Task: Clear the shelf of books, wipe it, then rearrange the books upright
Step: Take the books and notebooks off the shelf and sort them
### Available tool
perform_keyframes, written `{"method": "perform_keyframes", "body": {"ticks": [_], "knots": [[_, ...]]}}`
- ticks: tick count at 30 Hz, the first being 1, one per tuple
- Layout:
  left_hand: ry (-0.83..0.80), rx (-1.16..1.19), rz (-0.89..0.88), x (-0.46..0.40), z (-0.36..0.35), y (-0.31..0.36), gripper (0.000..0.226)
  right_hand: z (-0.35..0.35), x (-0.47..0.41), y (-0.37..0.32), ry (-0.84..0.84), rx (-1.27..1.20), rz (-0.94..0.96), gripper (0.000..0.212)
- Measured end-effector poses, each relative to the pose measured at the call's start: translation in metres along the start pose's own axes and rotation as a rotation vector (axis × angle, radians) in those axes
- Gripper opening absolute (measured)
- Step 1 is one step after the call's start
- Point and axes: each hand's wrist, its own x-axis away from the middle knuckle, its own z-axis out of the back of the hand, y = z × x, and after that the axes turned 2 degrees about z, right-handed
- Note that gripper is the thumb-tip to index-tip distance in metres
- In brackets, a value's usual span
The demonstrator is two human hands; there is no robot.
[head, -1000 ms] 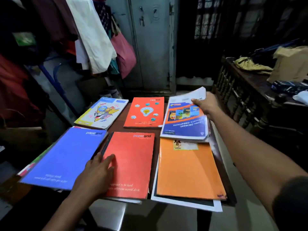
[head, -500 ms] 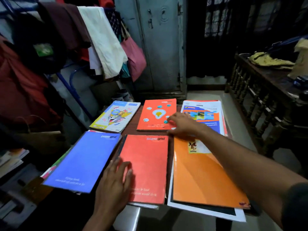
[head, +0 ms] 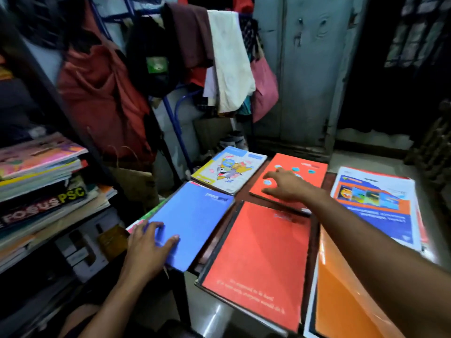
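Home, a lived-in bedroom or store room, not an office. Evidence: clothes (head: 227, 57) and a pink bag (head: 264, 89) hung in a heap over a blue metal rack (head: 175, 123); grey steel almirah (head: 305, 69) with door handle and lock behind it; dark curtain (head: 390, 69) to the right of that. Open shelf unit (head: 61, 230) at left edge holds flat stacks of school workbooks and exam guides (head: 41, 172). School notebooks (head: 258, 259) cover a small table. Shoes (head: 231, 140) on the floor below the rack.
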Motion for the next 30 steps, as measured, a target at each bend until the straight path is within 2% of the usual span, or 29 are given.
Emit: {"method": "perform_keyframes", "body": {"ticks": [3,5,7,9,12,17,20,23,26,28,30], "knots": [[-0.032,0.003,0.072,-0.003,0.009,-0.006,0.06,-0.024,-0.031,-0.038,-0.058,-0.049,0.194,0.047],[-0.067,-0.032,0.089,-0.011,0.015,-0.013,0.075,-0.042,-0.047,-0.052,-0.089,-0.01,0.236,0.047],[-0.093,-0.032,0.054,-0.019,0.022,-0.02,0.09,-0.058,-0.056,-0.055,-0.021,0.022,0.228,0.049],[-0.125,-0.074,0.031,-0.024,0.028,-0.021,0.091,-0.067,-0.055,-0.054,0.087,-0.009,0.221,0.049],[-0.128,-0.141,0.027,-0.025,0.027,-0.023,0.102,-0.074,-0.054,-0.051,0.164,-0.082,0.162,0.033],[-0.05,-0.011,0.069,-0.012,0.011,-0.015,0.097,-0.073,-0.053,-0.052,0.166,-0.062,0.125,0.034],[-0.04,0.019,0.084,-0.007,0.008,-0.01,0.085,-0.073,-0.054,-0.052,0.168,-0.065,0.131,0.034],[-0.048,0.008,0.083,-0.006,0.01,-0.008,0.077,-0.074,-0.053,-0.053,0.18,-0.061,0.131,0.034],[-0.089,-0.054,0.075,-0.008,0.015,-0.009,0.081,-0.076,-0.053,-0.053,0.174,-0.084,0.126,0.034],[-0.072,-0.077,0.051,-0.006,0.016,-0.003,0.087,-0.075,-0.054,-0.052,0.189,-0.172,0.134,0.038],[0.017,0.019,-0.056,0.007,0.019,0.011,0.088,-0.064,-0.051,-0.049,0.216,-0.352,0.123,0.043]]}}
